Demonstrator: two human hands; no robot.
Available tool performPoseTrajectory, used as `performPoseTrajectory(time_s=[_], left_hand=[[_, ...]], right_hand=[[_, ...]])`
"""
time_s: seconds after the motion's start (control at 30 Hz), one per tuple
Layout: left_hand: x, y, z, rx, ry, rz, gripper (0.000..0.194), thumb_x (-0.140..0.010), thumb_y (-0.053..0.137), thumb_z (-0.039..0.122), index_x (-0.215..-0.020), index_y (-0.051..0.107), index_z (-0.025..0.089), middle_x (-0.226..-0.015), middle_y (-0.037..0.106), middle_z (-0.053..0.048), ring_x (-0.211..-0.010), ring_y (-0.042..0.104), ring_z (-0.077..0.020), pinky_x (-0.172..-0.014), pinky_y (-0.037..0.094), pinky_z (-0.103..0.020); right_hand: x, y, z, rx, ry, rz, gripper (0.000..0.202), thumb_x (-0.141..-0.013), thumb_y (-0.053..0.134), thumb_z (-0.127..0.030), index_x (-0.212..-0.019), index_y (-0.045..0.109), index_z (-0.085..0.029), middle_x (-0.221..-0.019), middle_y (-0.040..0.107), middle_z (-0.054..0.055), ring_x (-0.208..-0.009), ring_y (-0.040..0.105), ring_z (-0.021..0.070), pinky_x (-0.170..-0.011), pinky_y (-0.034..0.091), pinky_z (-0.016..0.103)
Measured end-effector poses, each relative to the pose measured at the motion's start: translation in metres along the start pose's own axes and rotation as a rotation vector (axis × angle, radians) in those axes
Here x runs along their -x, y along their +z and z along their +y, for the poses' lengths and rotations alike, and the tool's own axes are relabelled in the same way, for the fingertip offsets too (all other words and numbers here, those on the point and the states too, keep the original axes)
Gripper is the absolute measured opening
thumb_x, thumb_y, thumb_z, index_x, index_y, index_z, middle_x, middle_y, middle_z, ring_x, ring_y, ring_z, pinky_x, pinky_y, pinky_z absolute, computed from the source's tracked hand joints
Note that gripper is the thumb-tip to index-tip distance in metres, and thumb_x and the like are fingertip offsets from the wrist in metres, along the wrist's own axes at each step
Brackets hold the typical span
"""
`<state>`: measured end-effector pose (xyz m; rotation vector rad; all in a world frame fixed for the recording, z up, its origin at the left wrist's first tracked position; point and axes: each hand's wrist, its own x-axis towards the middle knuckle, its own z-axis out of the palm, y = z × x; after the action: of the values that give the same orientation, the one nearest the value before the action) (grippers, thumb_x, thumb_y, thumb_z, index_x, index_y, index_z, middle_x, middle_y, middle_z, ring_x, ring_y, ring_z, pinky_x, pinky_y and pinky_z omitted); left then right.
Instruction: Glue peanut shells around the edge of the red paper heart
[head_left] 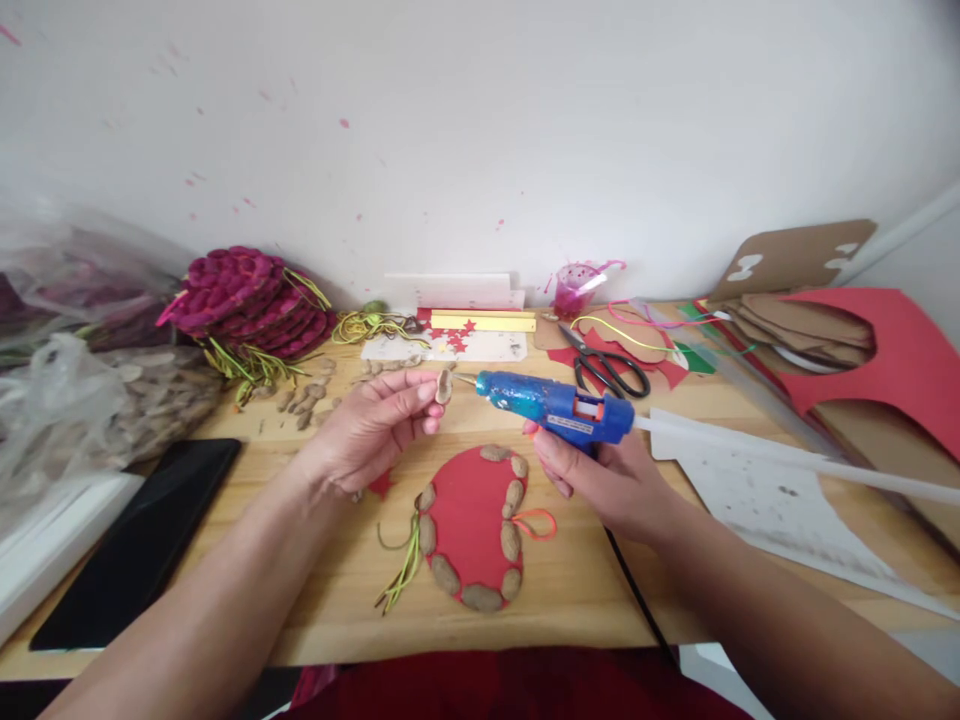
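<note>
My left hand point(386, 425) pinches a half peanut shell point(444, 386), its hollow side turned toward the glue gun. My right hand point(600, 475) grips a blue hot glue gun point(544, 398) by its handle, with the nozzle at the shell; whether they touch I cannot tell. Below, on the table, lies a red heart-shaped cutout point(472, 520) with several peanut shells point(481, 597) along its edge and a bare stretch at its upper left. An orange loop point(538, 524) sticks out at its right, and yellow-green strings point(405, 570) hang off its left.
Loose peanut shells point(304, 400) and a bag of shells point(154, 400) lie left, by a black phone or tablet point(142, 540). Magenta painted pieces point(240, 300) are stacked behind. Scissors point(607, 365), a pink cup point(576, 290) and red cardboard point(892, 350) stand or lie right.
</note>
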<state>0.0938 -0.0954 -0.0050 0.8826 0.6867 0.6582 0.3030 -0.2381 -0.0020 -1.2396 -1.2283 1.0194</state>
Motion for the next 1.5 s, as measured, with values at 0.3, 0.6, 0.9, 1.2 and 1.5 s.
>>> performPoseTrajectory(time_s=[0.3, 0.6, 0.9, 1.2, 1.5], left_hand=[[0.001, -0.001, -0.004, -0.048, 0.123, 0.010, 0.031, -0.062, 0.098, 0.027, -0.085, 0.080, 0.015, -0.072, 0.071, -0.001, -0.061, 0.064, -0.0083, -0.061, 0.057, -0.018], [0.010, 0.010, -0.002, -0.279, 0.317, 0.021, 0.024, -0.066, 0.095, 0.033, -0.081, 0.082, 0.019, -0.073, 0.073, -0.002, -0.064, 0.063, -0.0116, -0.065, 0.058, -0.024], [0.012, 0.006, -0.009, -0.322, 0.349, -0.054, 0.018, -0.075, 0.090, 0.030, -0.089, 0.083, 0.021, -0.081, 0.076, -0.003, -0.071, 0.066, -0.0095, -0.070, 0.057, -0.017], [0.007, 0.013, -0.008, 0.007, 0.090, 0.003, 0.031, -0.060, 0.099, 0.027, -0.082, 0.080, 0.014, -0.072, 0.071, -0.002, -0.060, 0.065, -0.0081, -0.058, 0.057, -0.016], [0.007, 0.011, -0.005, 0.097, 0.007, 0.025, 0.036, -0.056, 0.100, 0.024, -0.083, 0.079, 0.013, -0.071, 0.070, -0.002, -0.061, 0.065, -0.0087, -0.058, 0.059, -0.017]], right_hand=[[0.000, 0.001, 0.005, -0.016, 0.011, 0.035, 0.030, -0.095, 0.069, -0.047, -0.080, 0.060, -0.023, -0.060, 0.051, -0.004, -0.048, 0.046, 0.0112, -0.046, 0.037, 0.027], [-0.007, -0.001, 0.001, -0.073, 0.104, 0.079, 0.025, -0.091, 0.071, -0.043, -0.087, 0.059, -0.021, -0.062, 0.053, -0.006, -0.045, 0.044, 0.0086, -0.044, 0.038, 0.025], [-0.009, 0.000, -0.002, -0.019, 0.154, 0.095, 0.022, -0.086, 0.073, -0.037, -0.086, 0.059, -0.020, -0.055, 0.055, -0.007, -0.044, 0.046, 0.0086, -0.046, 0.040, 0.024], [-0.001, -0.001, 0.004, -0.035, 0.015, 0.033, 0.038, -0.097, 0.062, -0.055, -0.083, 0.060, -0.019, -0.070, 0.060, -0.001, -0.046, 0.048, 0.0074, -0.044, 0.040, 0.023], [0.003, 0.000, 0.001, 0.125, -0.116, -0.023, 0.033, -0.102, 0.056, -0.048, -0.094, 0.067, -0.018, -0.057, 0.053, -0.004, -0.044, 0.045, 0.0080, -0.043, 0.036, 0.022]])
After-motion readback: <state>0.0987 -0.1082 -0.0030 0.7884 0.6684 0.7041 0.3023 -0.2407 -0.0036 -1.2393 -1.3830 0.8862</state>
